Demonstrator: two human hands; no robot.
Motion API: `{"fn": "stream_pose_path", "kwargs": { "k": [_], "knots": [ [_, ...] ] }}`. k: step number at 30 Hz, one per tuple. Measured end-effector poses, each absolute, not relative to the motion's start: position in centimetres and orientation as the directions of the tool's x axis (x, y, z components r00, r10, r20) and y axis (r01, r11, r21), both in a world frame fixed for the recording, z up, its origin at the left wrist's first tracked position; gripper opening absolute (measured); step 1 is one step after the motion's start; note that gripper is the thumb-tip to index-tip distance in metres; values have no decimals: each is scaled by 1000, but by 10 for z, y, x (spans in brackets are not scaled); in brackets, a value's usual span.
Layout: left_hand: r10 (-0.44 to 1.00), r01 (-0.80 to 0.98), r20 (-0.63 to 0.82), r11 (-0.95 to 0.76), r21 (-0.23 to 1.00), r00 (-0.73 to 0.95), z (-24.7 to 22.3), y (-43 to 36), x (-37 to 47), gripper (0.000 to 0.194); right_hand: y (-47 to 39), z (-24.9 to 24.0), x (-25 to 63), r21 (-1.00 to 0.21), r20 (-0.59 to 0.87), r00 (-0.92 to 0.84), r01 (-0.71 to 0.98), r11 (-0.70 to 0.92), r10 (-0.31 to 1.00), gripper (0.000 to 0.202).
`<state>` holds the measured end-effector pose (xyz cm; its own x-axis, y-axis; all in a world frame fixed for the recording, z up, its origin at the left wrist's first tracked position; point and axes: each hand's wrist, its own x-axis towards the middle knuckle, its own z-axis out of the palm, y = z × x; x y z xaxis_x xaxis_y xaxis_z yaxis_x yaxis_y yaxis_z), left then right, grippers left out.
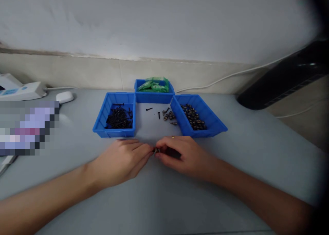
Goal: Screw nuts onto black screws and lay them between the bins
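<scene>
My left hand (128, 158) and my right hand (181, 156) meet in front of the blue bins, fingertips nearly touching. Between them is a small dark metal fitting (156, 150), pinched by my right thumb and forefinger. The left fingers are pressed together at its left side; what they grip there is too small to make out. Behind my left hand stands a blue bin (101, 120) of black screws (119, 118). Another blue bin (212, 120), behind my right hand, holds metal fittings (194, 118). Loose screws (159, 115) and several fittings (171, 116) lie between the bins.
A third blue bin (154, 98) with green plastic packets (154, 86) stands at the back by the wall. On the left are a power strip (25, 91), a white case (64, 97) and a blurred-out device (28, 128). A black cylindrical object (280, 81) stands at the right.
</scene>
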<state>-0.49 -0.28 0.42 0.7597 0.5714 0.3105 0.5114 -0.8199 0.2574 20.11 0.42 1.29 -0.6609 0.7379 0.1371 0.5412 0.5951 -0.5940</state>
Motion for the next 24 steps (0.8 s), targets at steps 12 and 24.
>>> {"fn": "stream_pose_path", "kwargs": {
  "k": [12, 24],
  "knots": [
    [572, 519, 277, -819, 244, 772, 4, -1, -3, 33, 5, 11, 203, -559, 130, -674, 556, 615, 727, 12],
    [595, 550, 205, -800, 240, 777, 7, -2, -3, 33, 4, 9, 204, -506, 173, -670, 568, 649, 722, 8]
  ]
}}
